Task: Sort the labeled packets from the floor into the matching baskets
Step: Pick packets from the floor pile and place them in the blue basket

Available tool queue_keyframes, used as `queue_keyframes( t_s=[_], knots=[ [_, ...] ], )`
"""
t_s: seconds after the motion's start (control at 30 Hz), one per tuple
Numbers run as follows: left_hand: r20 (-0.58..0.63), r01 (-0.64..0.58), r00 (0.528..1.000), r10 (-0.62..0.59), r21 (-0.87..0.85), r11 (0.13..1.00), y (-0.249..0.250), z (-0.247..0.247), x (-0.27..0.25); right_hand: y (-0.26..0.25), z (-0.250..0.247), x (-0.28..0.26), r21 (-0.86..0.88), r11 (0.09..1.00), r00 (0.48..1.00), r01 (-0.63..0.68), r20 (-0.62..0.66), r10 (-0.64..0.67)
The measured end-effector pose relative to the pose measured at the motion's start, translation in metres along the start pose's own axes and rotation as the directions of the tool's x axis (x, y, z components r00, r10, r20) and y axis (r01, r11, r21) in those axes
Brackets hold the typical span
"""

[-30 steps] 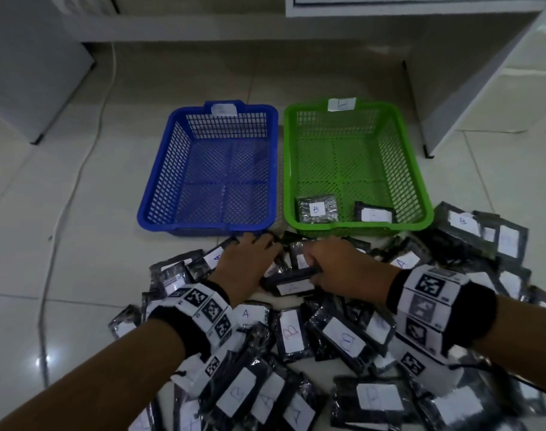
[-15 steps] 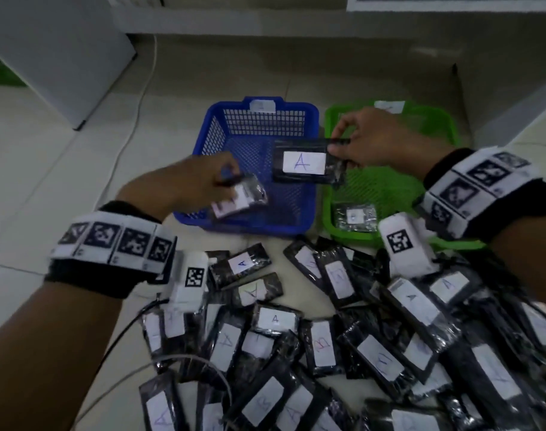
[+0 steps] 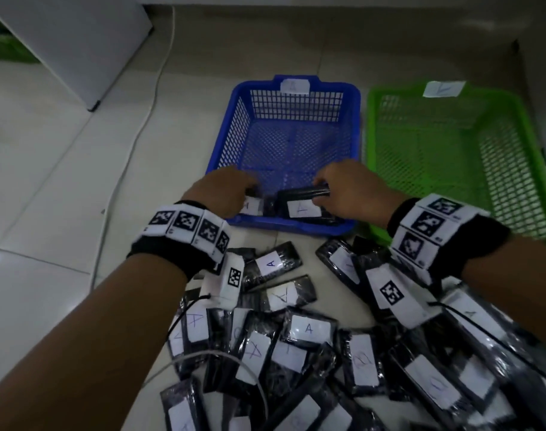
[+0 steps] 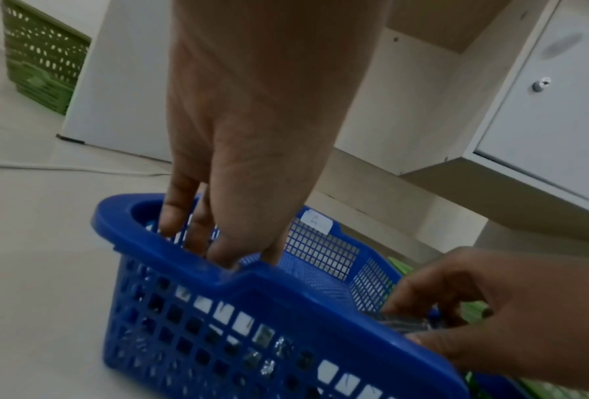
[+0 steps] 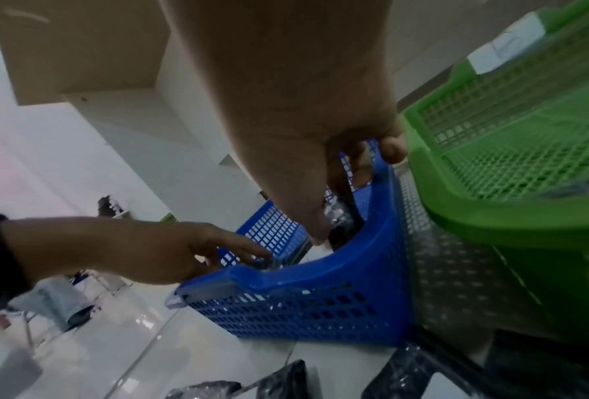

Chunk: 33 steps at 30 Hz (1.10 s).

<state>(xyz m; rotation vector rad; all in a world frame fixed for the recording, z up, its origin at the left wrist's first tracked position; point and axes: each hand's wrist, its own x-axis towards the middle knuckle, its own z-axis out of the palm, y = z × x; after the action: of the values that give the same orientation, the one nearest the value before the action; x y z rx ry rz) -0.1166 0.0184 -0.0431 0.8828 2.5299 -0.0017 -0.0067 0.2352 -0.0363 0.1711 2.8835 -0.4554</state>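
- Both hands reach over the near rim of the blue basket (image 3: pixel 354 98), tagged A, so the A packets land in the matching bin
- Right hand (image 3: pixel 354 191): fingers curled, pinching the top edge of an A-labelled packet (image 3: pixel 303 206) low inside the basket
- Left hand (image 3: pixel 222 191): fingers extended downward onto a second packet (image 3: pixel 250 205); grip cannot be confirmed
- Unsorted packets (image 3: pixel 309 329) lie on the floor (image 3: pixel 47 181); green basket (image 3: pixel 526 126) sits just beside

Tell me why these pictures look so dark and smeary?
Head view: dim light, shiny glare on the packets on the floor, edges bent by the wide lens. Left wrist view: the blue basket is smeared by motion. Right wrist view: the right hand looms close and soft.
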Motion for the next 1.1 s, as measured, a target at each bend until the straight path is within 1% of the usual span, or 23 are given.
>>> queue_keyframes(
  t_s=[0.03,0.07,0.1,0.13,0.17,0.2,0.23,0.3,0.33,0.4,0.47,0.5,0.57,0.63,0.7,0.77,0.83,0.9,0.97,1.0,1.03,1.07,1.1],
  knots=[
    [-0.004,0.016,1.0,-0.017,-0.02,1.0,0.002,-0.001,-0.002,-0.001,-0.003,-0.002,-0.09,0.996,1.0,0.004,-0.026,-0.006],
    [-0.068,0.01,0.998,-0.014,-0.059,0.998,0.002,-0.001,-0.007,-0.004,-0.005,-0.004,-0.166,0.986,0.997,0.021,-0.069,-0.033],
    [-0.171,-0.017,0.985,0.0,-0.093,0.996,0.006,-0.002,-0.014,-0.007,-0.008,-0.006,-0.196,0.979,0.99,0.057,-0.118,-0.081],
    [-0.3,-0.066,0.953,0.03,-0.11,0.992,0.01,-0.001,-0.022,-0.013,-0.011,-0.01,-0.171,0.979,0.979,0.111,-0.149,-0.137],
    [-0.391,-0.093,0.919,0.046,-0.102,0.99,0.017,0.0,-0.033,-0.019,-0.011,-0.015,-0.116,0.979,0.972,0.167,-0.147,-0.183],
    [-0.444,-0.118,0.893,0.075,-0.07,0.991,0.024,0.002,-0.041,-0.028,-0.01,-0.022,-0.06,0.974,0.966,0.22,-0.123,-0.226],
    [-0.456,-0.131,0.884,0.099,-0.038,0.991,0.031,0.005,-0.051,-0.037,-0.006,-0.031,-0.016,0.964,0.961,0.266,-0.078,-0.267],
    [-0.446,-0.213,0.872,0.2,0.022,0.977,0.042,0.012,-0.067,-0.054,0.003,-0.048,0.035,0.942,0.942,0.335,0.02,-0.335],
    [-0.457,-0.267,0.848,0.267,0.067,0.961,0.043,0.018,-0.074,-0.059,0.007,-0.055,0.04,0.932,0.93,0.36,0.063,-0.362],
    [-0.451,-0.321,0.824,0.342,0.125,0.939,0.04,0.024,-0.086,-0.063,0.012,-0.064,0.041,0.923,0.915,0.383,0.121,-0.385],
    [-0.399,-0.336,0.842,0.363,0.138,0.932,0.037,0.033,-0.094,-0.059,0.02,-0.069,0.032,0.917,0.898,0.398,0.191,-0.397],
    [-0.341,-0.325,0.869,0.359,0.154,0.933,0.038,0.04,-0.098,-0.058,0.026,-0.072,0.001,0.909,0.884,0.417,0.232,-0.406],
    [-0.203,-0.25,0.935,0.29,0.201,0.947,0.042,0.055,-0.101,-0.055,0.047,-0.079,-0.072,0.89,0.865,0.451,0.282,-0.416],
    [-0.148,-0.17,0.969,0.201,0.195,0.966,0.046,0.072,-0.101,-0.052,0.072,-0.084,-0.1,0.875,0.847,0.473,0.324,-0.421],
    [-0.146,-0.129,0.978,0.15,0.147,0.981,0.05,0.085,-0.1,-0.047,0.097,-0.085,-0.151,0.859,0.85,0.489,0.304,-0.431],
    [-0.156,-0.057,0.985,0.075,0.118,0.991,0.051,0.093,-0.099,-0.041,0.111,-0.087,-0.138,0.869,0.863,0.476,0.267,-0.43],
    [-0.121,-0.01,0.992,0.019,0.068,0.998,0.05,0.099,-0.098,-0.038,0.111,-0.092,-0.064,0.899,0.878,0.433,0.255,-0.404],
    [-0.101,0.012,0.995,-0.016,-0.046,0.999,0.049,0.099,-0.1,-0.037,0.106,-0.094,0.011,0.925,0.891,0.38,0.265,-0.369],
    [-0.084,0.042,0.995,-0.055,-0.156,0.987,0.05,0.087,-0.102,-0.038,0.097,-0.093,0.079,0.946,0.889,0.315,0.325,-0.323],
    [-0.038,0.072,0.996,-0.079,-0.165,0.984,0.049,0.075,-0.104,-0.039,0.089,-0.092,0.095,0.948,0.878,0.302,0.359,-0.316],
    [0.05,0.118,0.992,-0.112,-0.137,0.984,0.047,0.061,-0.104,-0.04,0.079,-0.091,0.082,0.948,0.864,0.308,0.393,-0.314],
    [0.15,0.156,0.979,-0.138,-0.118,0.981,0.044,0.044,-0.104,-0.041,0.064,-0.089,0.04,0.944,0.849,0.327,0.427,-0.312],
    [0.238,0.202,0.957,-0.163,-0.148,0.968,0.04,0.028,-0.104,-0.042,0.046,-0.088,0.0,0.939,0.837,0.343,0.454,-0.305]
  ],
)
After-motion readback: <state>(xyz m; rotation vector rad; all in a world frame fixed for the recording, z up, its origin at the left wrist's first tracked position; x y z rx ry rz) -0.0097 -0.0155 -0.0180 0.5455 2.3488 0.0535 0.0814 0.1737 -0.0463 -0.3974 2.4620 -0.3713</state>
